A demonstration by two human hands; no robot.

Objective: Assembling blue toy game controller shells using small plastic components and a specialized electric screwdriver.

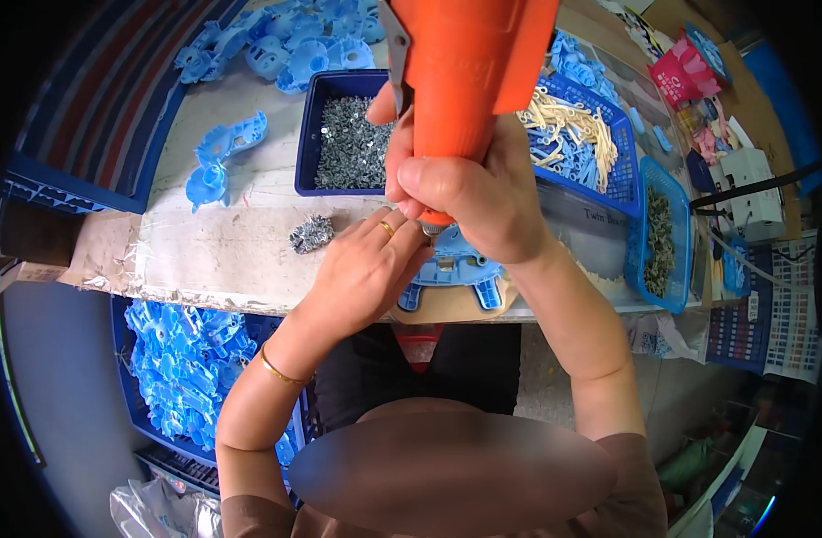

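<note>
"Where do we have the blue plastic part [469,272]?"

"On the tan board [451,316], close to the front edge of the pale tabletop [187,260], with its two legs turned toward us."

"And our hands?"

"The right hand [491,193] is wrapped firmly round the orange driver [465,81], whose nose points down at the part. The left hand [366,269] lies beside that nose, fingers extended and slightly bent; their tips are partly hidden, so we cannot tell whether they pinch anything."

"How much room do we have?"

"Most is on the left, between the screw pile [312,234] and the worn front edge, stretching out to the lone blue shell [215,145]. Ahead, the navy tray [306,143] of screws sits near our knuckles. On the right, the blue basket [626,152] and the turquoise basket [655,299] hem in our forearm."

"Any writing we can make out?"

"Dark lettering [604,216] beside the turquoise basket, partly cut off by its rim. We also see pale print on the pink container [680,81], too small for us to read."
</note>
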